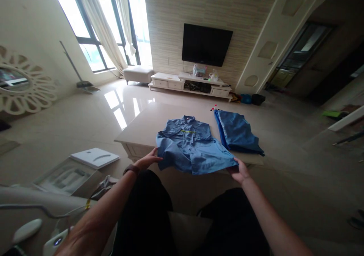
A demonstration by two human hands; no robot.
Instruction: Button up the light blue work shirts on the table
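Note:
A blue work shirt [186, 142] lies spread on the low table, its collar toward the far side and a yellow-green strip across the chest. Its lower edge is lifted off the near side of the table. My left hand [150, 158] pinches the left lower corner of the shirt, and a dark band circles that wrist. At the right lower corner, my right hand [239, 171] grips the cloth between thumb and fingers. To the right of the shirt rests a folded stack of darker blue cloth [237, 132].
The pale table [133, 131] stands before my knees. Small red-topped items [215, 107] are at its far edge. Left of me are a white box [95, 157] and a clear-topped case [66, 177]. A TV stand [190, 85] and a dustpan [85, 85] are farther off.

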